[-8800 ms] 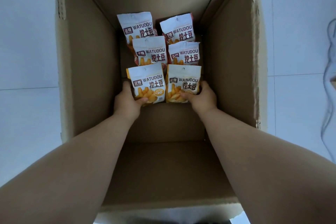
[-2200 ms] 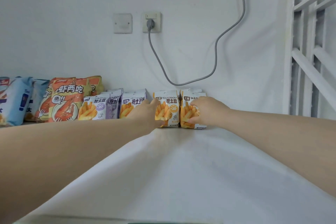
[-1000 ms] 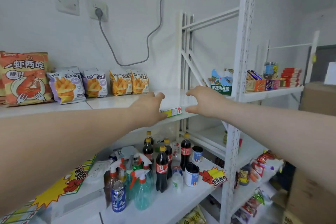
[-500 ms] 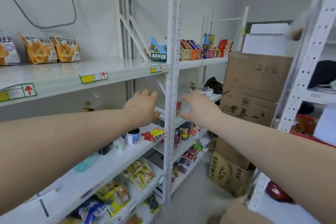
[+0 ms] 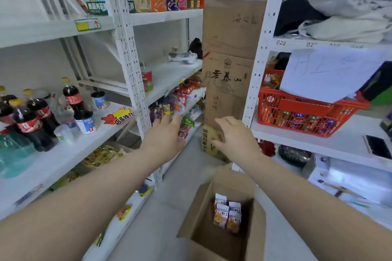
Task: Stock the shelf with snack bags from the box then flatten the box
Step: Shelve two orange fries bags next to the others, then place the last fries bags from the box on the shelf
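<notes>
Shelf (image 5: 63, 150) at left, cola bottles (image 5: 31, 121) on its middle board. Left hand (image 5: 167, 135) reaches forward, palm down, fingers straight and slightly spread, empty. Box (image 5: 233, 182) on floor, bottom centre, mouth up, long axis running away from camera. Snack bags (image 5: 228, 215) stand upright at its far end. Right hand (image 5: 235, 137) flat, fingers loosely spread, empty. Stacked cartons (image 5: 229, 70) beyond; red basket (image 5: 301, 116) right.
</notes>
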